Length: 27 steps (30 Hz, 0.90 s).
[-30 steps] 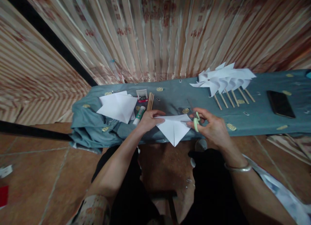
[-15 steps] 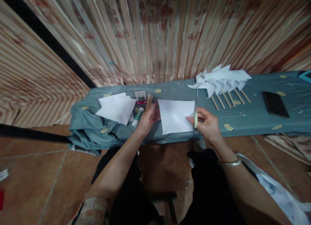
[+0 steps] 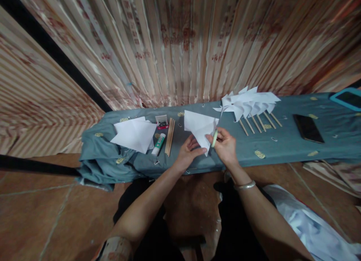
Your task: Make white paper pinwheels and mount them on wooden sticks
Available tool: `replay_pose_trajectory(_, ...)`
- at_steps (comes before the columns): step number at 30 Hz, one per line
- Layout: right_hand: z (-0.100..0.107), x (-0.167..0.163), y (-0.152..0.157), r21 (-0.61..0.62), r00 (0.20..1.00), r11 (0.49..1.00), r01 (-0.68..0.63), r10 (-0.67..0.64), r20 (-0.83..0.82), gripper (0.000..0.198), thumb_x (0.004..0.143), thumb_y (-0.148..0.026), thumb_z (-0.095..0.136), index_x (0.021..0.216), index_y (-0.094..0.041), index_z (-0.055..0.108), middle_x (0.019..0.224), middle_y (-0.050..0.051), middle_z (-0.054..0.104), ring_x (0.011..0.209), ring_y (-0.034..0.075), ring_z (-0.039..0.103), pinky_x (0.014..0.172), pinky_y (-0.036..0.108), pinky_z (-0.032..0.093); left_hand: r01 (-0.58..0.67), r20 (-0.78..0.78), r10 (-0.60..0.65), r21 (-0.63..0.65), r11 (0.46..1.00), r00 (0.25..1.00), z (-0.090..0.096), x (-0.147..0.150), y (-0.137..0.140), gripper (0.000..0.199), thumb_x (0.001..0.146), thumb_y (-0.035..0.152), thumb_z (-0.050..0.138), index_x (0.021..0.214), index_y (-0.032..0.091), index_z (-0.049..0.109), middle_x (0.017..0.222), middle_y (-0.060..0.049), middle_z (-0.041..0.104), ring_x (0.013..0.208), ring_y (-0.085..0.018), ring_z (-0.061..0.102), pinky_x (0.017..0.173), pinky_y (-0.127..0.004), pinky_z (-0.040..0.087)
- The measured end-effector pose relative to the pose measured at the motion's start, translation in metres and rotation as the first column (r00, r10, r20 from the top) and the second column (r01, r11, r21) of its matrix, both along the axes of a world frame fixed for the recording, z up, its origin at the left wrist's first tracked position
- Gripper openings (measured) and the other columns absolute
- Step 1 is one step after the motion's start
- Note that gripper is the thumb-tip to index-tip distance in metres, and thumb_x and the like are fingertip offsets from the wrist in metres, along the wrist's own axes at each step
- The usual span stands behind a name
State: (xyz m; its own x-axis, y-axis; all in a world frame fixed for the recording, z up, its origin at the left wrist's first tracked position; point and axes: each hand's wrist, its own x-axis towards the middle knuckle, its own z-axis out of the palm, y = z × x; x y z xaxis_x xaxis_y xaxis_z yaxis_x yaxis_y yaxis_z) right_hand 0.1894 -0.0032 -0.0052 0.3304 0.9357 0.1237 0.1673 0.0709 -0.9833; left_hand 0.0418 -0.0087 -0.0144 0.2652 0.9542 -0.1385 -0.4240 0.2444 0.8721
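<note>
A creased square sheet of white paper (image 3: 199, 124) is held up over the cloth, part of its lower left side folded or cut; I cannot tell which. My left hand (image 3: 188, 153) is closed on its lower edge, thumb in front and fingers partly behind the sheet. In my right hand (image 3: 225, 145) is a pair of scissors (image 3: 214, 138) with pale green handles, blades pointing away from me. The right thumb also touches the paper's right side.
Left of the sheet lie wooden sticks (image 3: 169, 137), a glue stick (image 3: 158, 144), a small box of pins (image 3: 162, 122) and more white paper (image 3: 135, 135). Paper pinwheels (image 3: 251, 103) on sticks lie at the back right, beside a black phone (image 3: 308, 128) and a blue-framed device (image 3: 348, 98).
My left hand has moved right, from beside the sticks to the paper's lower edge. The paper has been lifted and bent, and the right hand has shifted slightly left with the scissors.
</note>
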Motion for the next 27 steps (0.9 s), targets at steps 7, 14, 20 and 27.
replay_pose_trajectory(7, 0.000, -0.010, 0.008, 0.002, 1.000, 1.000, -0.018, 0.018, -0.005, 0.046, 0.064, -0.048, 0.076, 0.099, -0.022, 0.061, 0.061, -0.007, 0.059, 0.059, 0.015, 0.055, 0.066, 0.030, 0.048, -0.192, -0.021, 0.192, -0.028, 0.981, 0.981, 0.001, 0.002, 0.009, 0.044, 0.053, 0.032, 0.085, 0.091, 0.016, 0.069, 0.103, -0.010, 0.075, 0.103, -0.026, 0.067, 0.095, -0.039, 0.048)
replay_pose_trajectory(14, 0.004, -0.007, 0.008, -0.047, 0.991, 0.998, -0.048, 0.041, -0.127, 0.049, 0.058, -0.053, 0.080, 0.092, -0.023, 0.061, 0.058, -0.006, 0.060, 0.060, 0.016, 0.057, 0.059, 0.028, 0.044, -0.258, -0.120, 0.246, -0.100, 0.961, 0.962, -0.002, -0.006, 0.013, 0.032, 0.055, 0.022, 0.078, 0.086, 0.017, 0.071, 0.096, -0.008, 0.076, 0.095, -0.025, 0.070, 0.089, -0.039, 0.053)
replay_pose_trajectory(20, 0.010, -0.012, 0.005, -0.078, 0.957, 0.993, -0.087, 0.062, -0.284, 0.055, 0.051, -0.057, 0.083, 0.089, -0.023, 0.063, 0.070, 0.000, 0.072, 0.067, 0.020, 0.065, 0.060, 0.031, 0.048, -0.302, -0.110, 0.308, 0.066, 0.951, 0.945, 0.005, -0.009, 0.017, 0.042, 0.054, 0.026, 0.085, 0.093, 0.015, 0.071, 0.101, -0.010, 0.076, 0.101, -0.026, 0.068, 0.092, -0.040, 0.053)
replay_pose_trajectory(27, 0.006, -0.019, 0.002, -0.090, 0.950, 0.988, -0.124, 0.092, -0.298, 0.053, 0.050, -0.056, 0.084, 0.086, -0.023, 0.064, 0.066, -0.002, 0.070, 0.061, 0.016, 0.060, 0.060, 0.029, 0.047, -0.345, -0.211, 0.381, 0.191, 0.919, 0.900, 0.002, -0.019, 0.030, 0.048, 0.054, 0.026, 0.086, 0.098, 0.015, 0.070, 0.106, -0.009, 0.074, 0.097, -0.024, 0.069, 0.092, -0.037, 0.053)
